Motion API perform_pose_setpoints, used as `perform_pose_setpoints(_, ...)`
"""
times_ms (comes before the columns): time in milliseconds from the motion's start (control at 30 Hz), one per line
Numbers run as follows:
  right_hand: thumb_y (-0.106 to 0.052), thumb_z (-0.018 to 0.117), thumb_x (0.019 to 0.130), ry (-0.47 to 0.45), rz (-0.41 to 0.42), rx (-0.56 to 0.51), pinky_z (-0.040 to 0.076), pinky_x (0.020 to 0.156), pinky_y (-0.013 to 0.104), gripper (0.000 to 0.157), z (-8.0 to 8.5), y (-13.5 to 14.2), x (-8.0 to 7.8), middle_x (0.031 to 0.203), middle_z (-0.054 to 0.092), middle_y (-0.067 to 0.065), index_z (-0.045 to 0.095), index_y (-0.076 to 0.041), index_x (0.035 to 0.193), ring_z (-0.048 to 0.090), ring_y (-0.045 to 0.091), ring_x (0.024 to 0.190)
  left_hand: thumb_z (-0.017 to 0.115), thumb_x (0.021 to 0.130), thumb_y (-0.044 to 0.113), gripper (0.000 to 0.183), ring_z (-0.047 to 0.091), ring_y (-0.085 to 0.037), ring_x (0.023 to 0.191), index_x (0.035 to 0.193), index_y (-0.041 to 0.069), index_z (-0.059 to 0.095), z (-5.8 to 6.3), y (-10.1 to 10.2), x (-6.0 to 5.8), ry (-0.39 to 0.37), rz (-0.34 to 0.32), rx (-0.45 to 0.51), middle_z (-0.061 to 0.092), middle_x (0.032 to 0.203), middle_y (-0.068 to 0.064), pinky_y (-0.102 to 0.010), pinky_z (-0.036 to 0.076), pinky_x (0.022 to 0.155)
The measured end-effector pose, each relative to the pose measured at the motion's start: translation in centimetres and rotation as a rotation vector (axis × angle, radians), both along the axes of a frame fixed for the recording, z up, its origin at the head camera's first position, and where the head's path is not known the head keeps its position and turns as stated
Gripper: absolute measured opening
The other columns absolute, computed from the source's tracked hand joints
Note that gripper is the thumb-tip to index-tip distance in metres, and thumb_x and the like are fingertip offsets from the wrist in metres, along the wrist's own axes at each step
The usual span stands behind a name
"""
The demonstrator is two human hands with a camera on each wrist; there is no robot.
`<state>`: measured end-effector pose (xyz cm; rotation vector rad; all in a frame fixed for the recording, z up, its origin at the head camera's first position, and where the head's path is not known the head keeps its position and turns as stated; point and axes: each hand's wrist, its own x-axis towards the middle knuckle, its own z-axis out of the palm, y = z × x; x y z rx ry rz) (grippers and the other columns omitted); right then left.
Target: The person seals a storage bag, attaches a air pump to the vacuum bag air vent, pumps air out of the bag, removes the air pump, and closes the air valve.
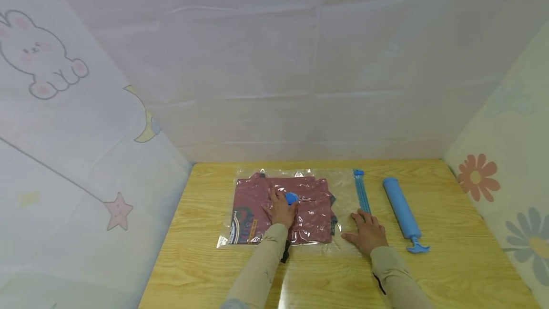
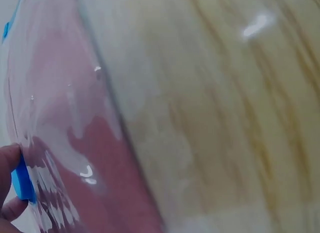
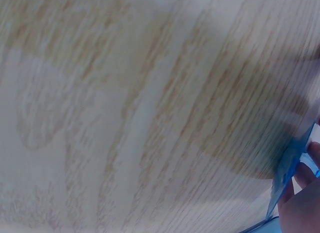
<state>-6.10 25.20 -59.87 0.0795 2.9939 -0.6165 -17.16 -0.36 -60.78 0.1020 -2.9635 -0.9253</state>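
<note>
A clear zip storage bag (image 1: 343,190) lies flat with a folded dark red garment (image 1: 310,213) inside it. My left hand (image 1: 283,211) rests on the bag, its fingers spread beside the round blue valve cap (image 1: 291,198). In the left wrist view, fingertips (image 2: 9,158) touch the edge of that blue cap (image 2: 22,180). At the bag's right end, my right hand (image 1: 370,233) lies over the lower part of the blue zip strip (image 1: 362,193). Seen from the right wrist, the fingers (image 3: 302,175) touch the blue strip (image 3: 289,168).
A blue hand pump (image 1: 402,208) lies on the wooden table (image 1: 201,266) to the right of the bag, its handle towards me. A blue slider (image 1: 358,172) sits at the strip's far end. Patterned cloth walls (image 1: 257,85) enclose the table's back and sides.
</note>
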Motion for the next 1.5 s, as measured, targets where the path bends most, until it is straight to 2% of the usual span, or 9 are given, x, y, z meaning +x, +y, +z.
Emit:
perform_pose_setpoints(167, -0.051, 0.071, 0.081, -0.009, 0.001, 0.003, 0.036, 0.089, 0.071, 0.076, 0.2, -0.2, 0.0, 0.148, 0.035, 0.024, 0.049, -0.004, 0.137, 0.037, 0.05, 0.127, 0.072, 0.083, 0.041, 0.061, 0.025, -0.041, 0.145, 0.131, 0.009, 0.052, -0.1, 0.0, -0.1, 0.0, -0.011, 0.015, 0.032, 0.152, -0.022, -0.078, 0.008, 0.107)
perform_pose_setpoints(367, -0.049, 0.071, 0.081, -0.01, -0.005, -0.012, 0.034, 0.091, 0.072, 0.077, 0.5, -0.3, 0.2, 0.148, 0.033, 0.025, 0.048, -0.003, 0.138, 0.035, 0.051, 0.129, 0.069, 0.087, 0.034, 0.056, 0.02, -0.042, 0.146, 0.137, 0.012, 0.052, 0.1, -0.3, -0.1, -0.023, -0.067, 0.038, 0.027, 0.154, -0.024, -0.081, 0.005, 0.105)
perform_pose_setpoints(667, -0.05, 0.071, 0.081, -0.014, -0.007, -0.011, 0.034, 0.092, 0.072, 0.078, 0.5, -0.3, 0.2, 0.149, 0.033, 0.025, 0.047, -0.003, 0.139, 0.034, 0.051, 0.13, 0.068, 0.088, 0.028, 0.047, 0.018, -0.045, 0.146, 0.131, 0.015, 0.057, 0.2, -0.3, -0.1, -0.008, -0.087, -0.035, 0.031, 0.152, -0.024, -0.083, 0.012, 0.101)
perform_pose_setpoints(867, -0.047, 0.072, 0.081, -0.015, -0.002, -0.026, 0.034, 0.091, 0.072, 0.077, 0.9, -0.4, 0.2, 0.147, 0.034, 0.026, 0.048, -0.002, 0.138, 0.035, 0.051, 0.129, 0.067, 0.09, 0.028, 0.044, 0.012, -0.046, 0.147, 0.131, 0.018, 0.057, 0.4, -0.3, -0.3, -0.047, -0.111, -0.03, 0.03, 0.152, -0.022, -0.084, 0.01, 0.1)
perform_pose_setpoints(967, -0.047, 0.072, 0.081, -0.018, -0.001, -0.028, 0.034, 0.091, 0.072, 0.077, 1.0, -0.4, 0.3, 0.147, 0.034, 0.026, 0.048, -0.001, 0.137, 0.035, 0.051, 0.128, 0.069, 0.088, 0.024, 0.043, 0.014, -0.047, 0.146, 0.129, 0.016, 0.058, 0.7, -0.4, -0.3, -0.044, -0.103, 0.003, 0.03, 0.151, -0.023, -0.084, 0.01, 0.1)
perform_pose_setpoints(1067, -0.048, 0.072, 0.081, -0.02, -0.003, -0.023, 0.034, 0.091, 0.072, 0.077, 0.9, -0.3, 0.3, 0.147, 0.034, 0.026, 0.048, -0.002, 0.138, 0.035, 0.051, 0.129, 0.072, 0.085, 0.022, 0.049, 0.017, -0.047, 0.145, 0.129, 0.008, 0.056, 1.0, -0.4, -0.2, -0.034, -0.081, 0.034, 0.031, 0.151, -0.025, -0.083, 0.01, 0.101)
perform_pose_setpoints(1233, -0.049, 0.072, 0.081, -0.005, -0.006, -0.021, 0.034, 0.091, 0.072, 0.077, 0.6, -0.2, 0.3, 0.147, 0.035, 0.025, 0.048, -0.002, 0.137, 0.035, 0.051, 0.129, 0.074, 0.084, 0.03, 0.058, 0.019, -0.043, 0.146, 0.128, 0.0, 0.052, 1.2, -0.2, -0.2, -0.04, -0.037, 0.03, 0.031, 0.151, -0.025, -0.08, 0.011, 0.105)
perform_pose_setpoints(1500, -0.05, 0.072, 0.08, 0.003, -0.005, -0.009, 0.035, 0.09, 0.071, 0.077, 0.1, -0.1, 0.1, 0.148, 0.035, 0.024, 0.048, -0.003, 0.138, 0.036, 0.05, 0.129, 0.075, 0.083, 0.031, 0.053, 0.021, -0.044, 0.145, 0.125, 0.004, 0.057, 1.1, 0.1, -0.1, -0.022, -0.011, 0.031, 0.033, 0.151, -0.024, -0.08, 0.009, 0.104)
